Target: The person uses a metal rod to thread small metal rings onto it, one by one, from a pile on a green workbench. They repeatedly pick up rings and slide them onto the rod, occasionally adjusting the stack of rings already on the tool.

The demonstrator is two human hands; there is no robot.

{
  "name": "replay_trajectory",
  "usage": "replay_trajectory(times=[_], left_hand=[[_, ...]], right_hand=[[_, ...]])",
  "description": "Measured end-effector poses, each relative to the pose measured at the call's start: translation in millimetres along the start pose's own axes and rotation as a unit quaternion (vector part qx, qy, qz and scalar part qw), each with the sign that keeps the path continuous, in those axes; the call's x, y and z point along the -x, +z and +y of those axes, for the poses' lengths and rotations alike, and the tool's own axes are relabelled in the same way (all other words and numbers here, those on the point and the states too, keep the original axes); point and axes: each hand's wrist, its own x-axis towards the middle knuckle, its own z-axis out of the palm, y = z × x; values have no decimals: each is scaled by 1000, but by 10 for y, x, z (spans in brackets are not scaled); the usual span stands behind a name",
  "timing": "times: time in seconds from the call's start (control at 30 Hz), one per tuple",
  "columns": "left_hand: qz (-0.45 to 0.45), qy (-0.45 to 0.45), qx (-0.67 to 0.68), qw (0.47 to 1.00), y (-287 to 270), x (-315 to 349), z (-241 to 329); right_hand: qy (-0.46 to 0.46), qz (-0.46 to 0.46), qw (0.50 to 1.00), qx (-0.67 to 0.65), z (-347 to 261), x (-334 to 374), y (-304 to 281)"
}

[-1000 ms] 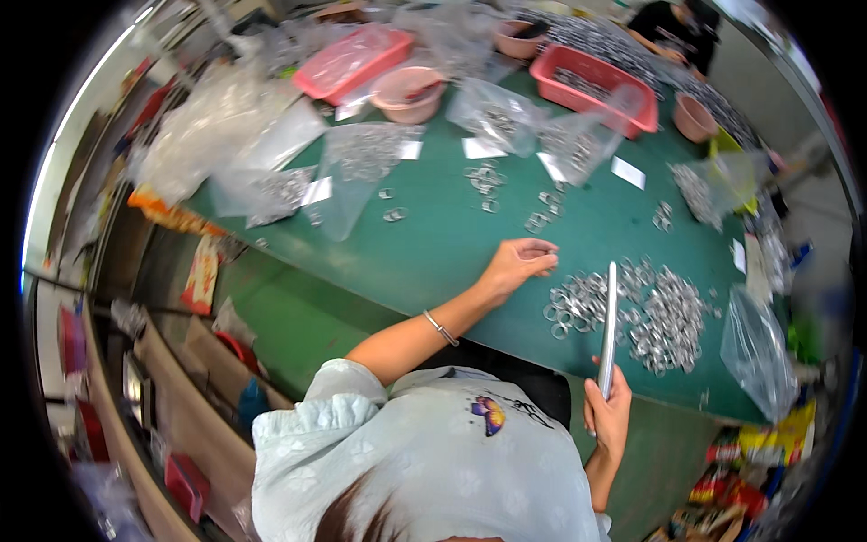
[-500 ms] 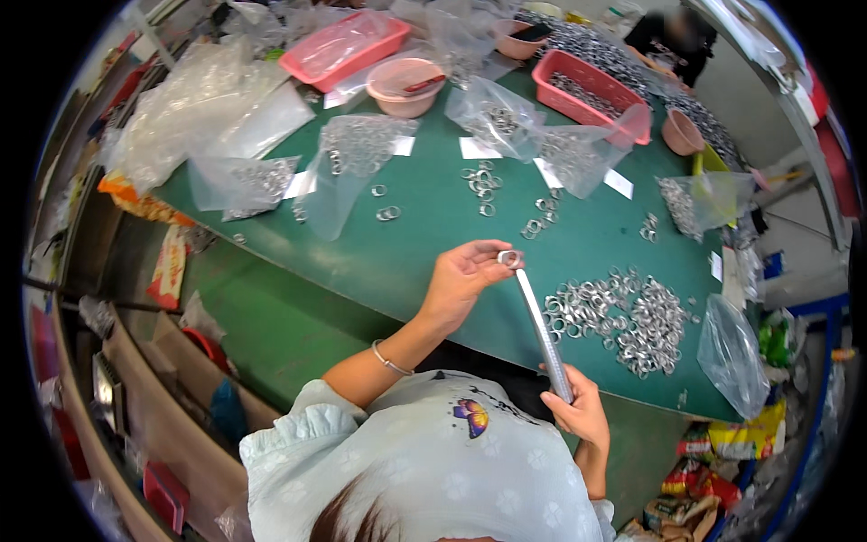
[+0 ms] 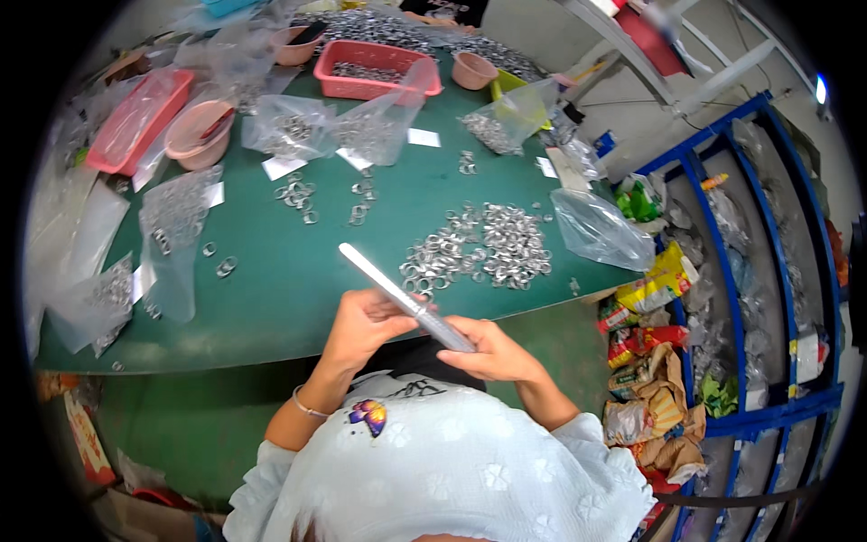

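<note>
A tapered metal ring mandrel (image 3: pixel 377 277) slants in front of my body, its thin tip pointing up and left over the table edge. My right hand (image 3: pixel 495 350) is closed round its thick, marked end. My left hand (image 3: pixel 359 327) pinches at the middle of the rod, where a silver ring (image 3: pixel 420 310) seems to sit round it; the fingers partly hide the ring. Just beyond the mandrel, a large heap of silver rings (image 3: pixel 515 246) lies on the green table (image 3: pixel 271 271).
Small ring groups (image 3: pixel 295 193) lie farther left beside white paper slips (image 3: pixel 424 137) and clear bags of rings (image 3: pixel 366 131). Behind them stand a pink tray (image 3: pixel 375 88) and a pink bowl (image 3: pixel 199 135). A clear bag (image 3: pixel 603 230) is at the right edge, near blue shelving (image 3: pixel 713 235).
My view has swung right. The ring in my left fingers has gone from the mandrel's thin tip to partway down the rod, bringing my hands closer together.
</note>
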Motion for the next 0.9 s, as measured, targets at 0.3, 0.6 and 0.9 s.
replay_trajectory(times=[0.3,0.6,0.9], left_hand=[[-24,14,-10,1000,66,254,225],[-7,-33,-22,999,131,217,272],[-22,-53,42,997,87,35,128]], right_hand=[[-111,-12,983,144,-116,86,124],[-115,-5,982,147,-148,114,63],[5,-38,996,83,-348,168,-46]])
